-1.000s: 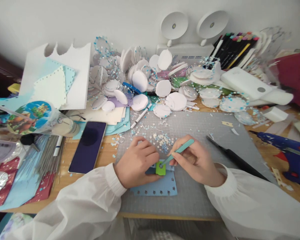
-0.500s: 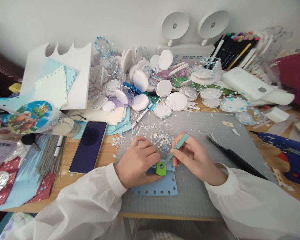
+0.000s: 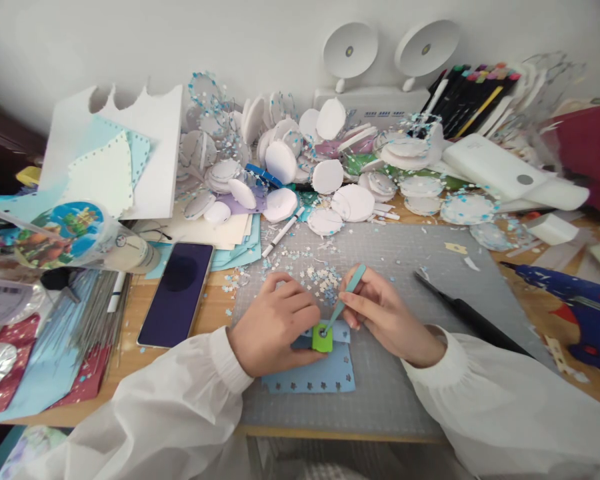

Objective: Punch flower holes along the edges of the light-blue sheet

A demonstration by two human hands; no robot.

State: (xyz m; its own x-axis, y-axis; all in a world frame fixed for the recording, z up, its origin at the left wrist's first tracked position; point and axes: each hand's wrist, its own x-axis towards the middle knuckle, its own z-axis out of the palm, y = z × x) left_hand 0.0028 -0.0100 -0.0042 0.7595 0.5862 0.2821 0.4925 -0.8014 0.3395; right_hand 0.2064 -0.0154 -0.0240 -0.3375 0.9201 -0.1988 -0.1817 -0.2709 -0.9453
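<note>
Now, green punch [image 3: 322, 339] pinned on blue paper sheet [image 3: 325, 373] by left hand [image 3: 276, 322], fingers curled over its left side. Teal tweezers [image 3: 347, 296] pinched in right hand [image 3: 380, 313], tip set into punch's round opening. Hands close together, not touching. Sheet laid on grey cutting mat [image 3: 405, 267], star holes seen along its edge. Confetti pile [image 3: 320, 277] just behind hands. Phone [image 3: 176, 292] left of mat, glue gun [image 3: 575, 303] far right.
</note>
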